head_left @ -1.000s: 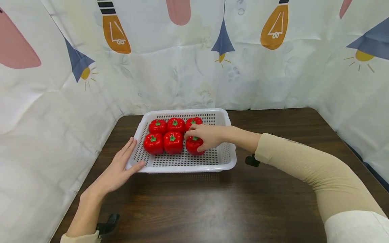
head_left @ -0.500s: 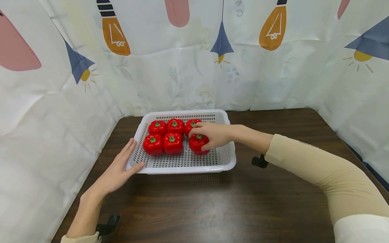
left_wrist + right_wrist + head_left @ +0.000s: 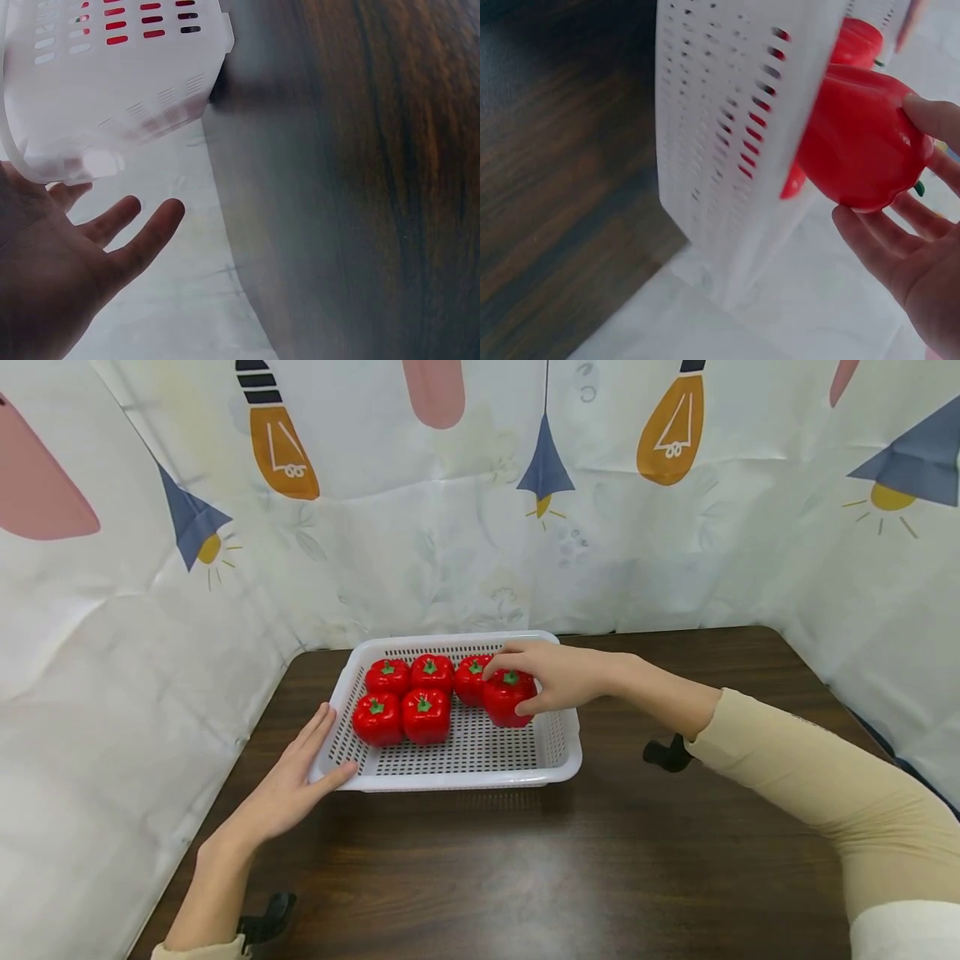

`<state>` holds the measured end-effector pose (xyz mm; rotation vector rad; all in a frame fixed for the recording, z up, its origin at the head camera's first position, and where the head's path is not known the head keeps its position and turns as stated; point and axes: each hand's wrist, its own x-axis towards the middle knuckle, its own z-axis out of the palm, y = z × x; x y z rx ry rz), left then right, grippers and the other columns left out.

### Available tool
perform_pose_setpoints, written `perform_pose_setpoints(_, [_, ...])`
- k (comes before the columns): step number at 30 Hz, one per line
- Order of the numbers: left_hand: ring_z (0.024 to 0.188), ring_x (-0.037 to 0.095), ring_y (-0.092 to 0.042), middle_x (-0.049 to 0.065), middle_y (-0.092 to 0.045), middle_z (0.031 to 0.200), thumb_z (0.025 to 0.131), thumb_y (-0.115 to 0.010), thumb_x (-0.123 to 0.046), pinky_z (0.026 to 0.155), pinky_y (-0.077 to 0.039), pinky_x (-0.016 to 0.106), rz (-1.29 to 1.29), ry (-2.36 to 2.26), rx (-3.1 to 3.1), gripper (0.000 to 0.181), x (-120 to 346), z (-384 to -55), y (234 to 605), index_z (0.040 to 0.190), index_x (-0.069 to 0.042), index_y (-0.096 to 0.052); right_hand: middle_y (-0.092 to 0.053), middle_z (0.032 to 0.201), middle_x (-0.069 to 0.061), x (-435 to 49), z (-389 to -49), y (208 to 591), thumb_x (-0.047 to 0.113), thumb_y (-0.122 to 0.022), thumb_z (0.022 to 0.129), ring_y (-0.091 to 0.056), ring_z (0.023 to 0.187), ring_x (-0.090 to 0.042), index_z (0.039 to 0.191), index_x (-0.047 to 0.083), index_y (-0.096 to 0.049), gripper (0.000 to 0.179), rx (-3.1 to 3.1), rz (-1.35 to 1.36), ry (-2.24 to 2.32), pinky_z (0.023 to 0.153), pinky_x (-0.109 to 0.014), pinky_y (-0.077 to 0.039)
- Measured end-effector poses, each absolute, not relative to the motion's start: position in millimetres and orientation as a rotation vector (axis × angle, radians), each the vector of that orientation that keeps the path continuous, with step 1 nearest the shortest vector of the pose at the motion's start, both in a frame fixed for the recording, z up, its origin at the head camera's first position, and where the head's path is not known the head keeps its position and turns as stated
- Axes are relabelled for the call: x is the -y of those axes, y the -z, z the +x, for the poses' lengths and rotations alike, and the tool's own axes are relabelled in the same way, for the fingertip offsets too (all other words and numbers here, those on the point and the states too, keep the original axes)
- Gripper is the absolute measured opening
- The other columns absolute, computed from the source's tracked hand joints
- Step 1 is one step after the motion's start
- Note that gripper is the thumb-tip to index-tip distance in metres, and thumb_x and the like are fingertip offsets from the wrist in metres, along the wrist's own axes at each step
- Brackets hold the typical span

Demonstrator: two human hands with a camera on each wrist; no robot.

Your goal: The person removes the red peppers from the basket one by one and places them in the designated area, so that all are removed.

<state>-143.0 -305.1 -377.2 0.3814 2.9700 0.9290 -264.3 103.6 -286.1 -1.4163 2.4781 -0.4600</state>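
My right hand (image 3: 558, 672) grips a glossy red bell pepper (image 3: 507, 700) with a green stem, thumb on one side and fingers on the other. In the right wrist view this bell pepper (image 3: 866, 139) is lifted to the rim of the white plastic basket (image 3: 720, 97). Several more red bell peppers (image 3: 426, 717) sit in the left and middle of the basket (image 3: 465, 781), in two rows. My left hand (image 3: 281, 785) rests with straight, spread fingers against the basket's left end. From the left wrist, the left hand (image 3: 82, 247) shows beside the basket's slotted wall (image 3: 112, 75).
The basket stands toward the back of a dark brown wooden table (image 3: 525, 877). A white curtain (image 3: 465, 552) printed with lamps and bulbs hangs behind and at both sides. Black wrist mounts (image 3: 268, 917) show at both wrists.
My right hand has lifted the bell pepper from the front row and carried it right and slightly back. The left hand stays at the basket's left end.
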Motion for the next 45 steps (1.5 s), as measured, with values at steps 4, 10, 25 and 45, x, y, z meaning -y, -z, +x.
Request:
perform_pose_setpoints(4, [0.15, 0.05, -0.014, 0.011, -0.004, 0.172, 0.096, -0.068, -0.046, 0.106, -0.027, 0.076, 0.385, -0.933, -2.966, 0.094, 305, -143, 377, 0.166, -0.013, -0.015, -0.051, 0.138, -0.001, -115, -266, 277, 0.018, -0.077, 0.091, -0.05, 0.121, -0.019, 0.141, 0.017, -0.055, 0.055, -2.489, -1.435, 0.507, 0.091, -0.037, -0.055])
perform_pose_setpoints(10, [0.149, 0.051, -0.014, 0.012, -0.004, 0.172, 0.095, -0.068, -0.047, 0.105, -0.028, 0.077, 0.368, -0.916, -2.961, 0.095, 306, -144, 376, 0.166, -0.014, -0.014, -0.054, 0.134, 0.0, -131, -267, 267, 0.015, -0.078, 0.089, -0.054, 0.117, -0.02, 0.138, 0.016, -0.057, 0.054, -2.514, -1.433, 0.555, 0.088, -0.036, -0.055])
perform_pose_setpoints(25, [0.149, 0.051, -0.012, 0.01, -0.001, 0.172, 0.094, -0.069, -0.049, 0.104, -0.027, 0.078, 0.346, -0.928, -2.934, 0.098, 307, -146, 377, 0.166, -0.016, -0.011, -0.058, 0.131, -0.003, -174, -276, 257, 0.006, -0.081, 0.084, -0.057, 0.114, -0.023, 0.134, 0.012, -0.059, 0.054, -2.623, -1.379, 0.673, 0.086, -0.041, -0.057])
perform_pose_setpoints(45, [0.15, 0.051, -0.009, 0.009, 0.0, 0.172, 0.095, -0.069, -0.047, 0.104, -0.024, 0.079, 0.374, -0.962, -2.925, 0.097, 309, -146, 378, 0.167, -0.017, -0.01, -0.06, 0.125, -0.006, -221, -295, 272, 0.0, -0.077, 0.084, -0.055, 0.113, -0.027, 0.129, 0.011, -0.06, 0.049, -2.718, -1.224, 0.706, 0.088, -0.046, -0.055])
